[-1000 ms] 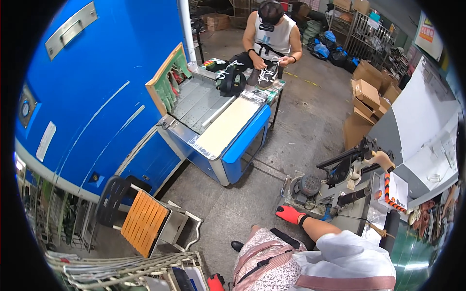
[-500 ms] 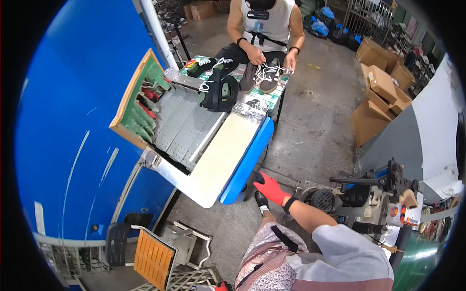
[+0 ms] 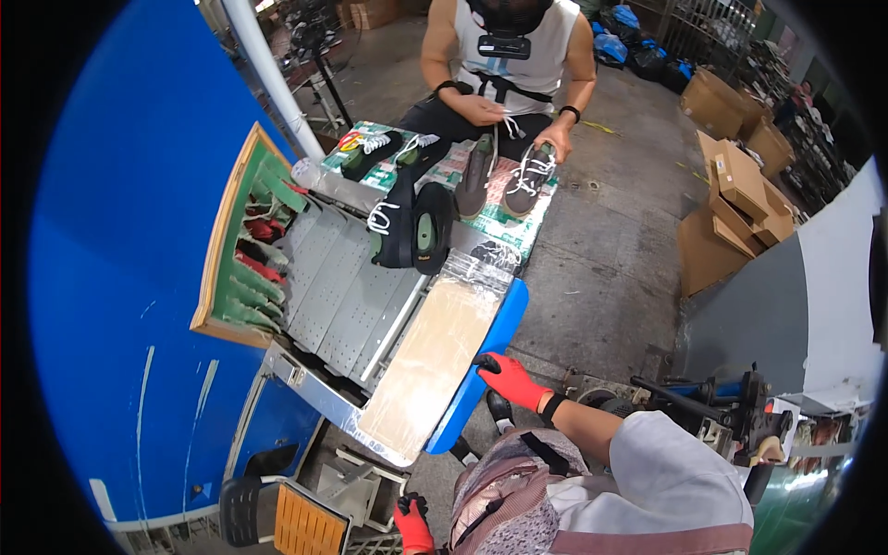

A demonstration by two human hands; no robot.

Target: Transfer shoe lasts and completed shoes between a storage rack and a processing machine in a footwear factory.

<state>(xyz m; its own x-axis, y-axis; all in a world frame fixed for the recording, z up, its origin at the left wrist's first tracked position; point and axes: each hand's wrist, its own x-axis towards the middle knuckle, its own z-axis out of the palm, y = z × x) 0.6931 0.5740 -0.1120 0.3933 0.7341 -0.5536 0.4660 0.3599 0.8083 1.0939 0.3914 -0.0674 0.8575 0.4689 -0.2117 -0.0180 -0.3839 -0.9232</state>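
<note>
My right hand [image 3: 511, 379], in a red glove with black fingertips, reaches to the blue side strip [image 3: 453, 418] of the machine's table. Its fingers are stretched out and seem to touch the strip's edge; nothing shows in them. At the lower edge hangs my left hand [image 3: 413, 525], gloved alike, beside the white frame of a stool, its fingers loosely bent and apart with nothing visible in them. Beyond the pale tabletop [image 3: 421, 365], a pair of black shoes [image 3: 430, 227] lies at the conveyor's end.
Across the table a person handles laces on brown shoes [image 3: 521, 190]. A green-curtained tunnel opening [image 3: 248, 240] stands left over grey conveyor plates [image 3: 335, 268]. At lower left is a wooden-slat chair [image 3: 310, 520]. Machinery [image 3: 731, 398] stands right, cardboard boxes [image 3: 740, 199] farther back.
My right hand has come to the blue strip as I moved nearer the table. My left hand has risen into view. The other person's right-side hand now grips a brown shoe.
</note>
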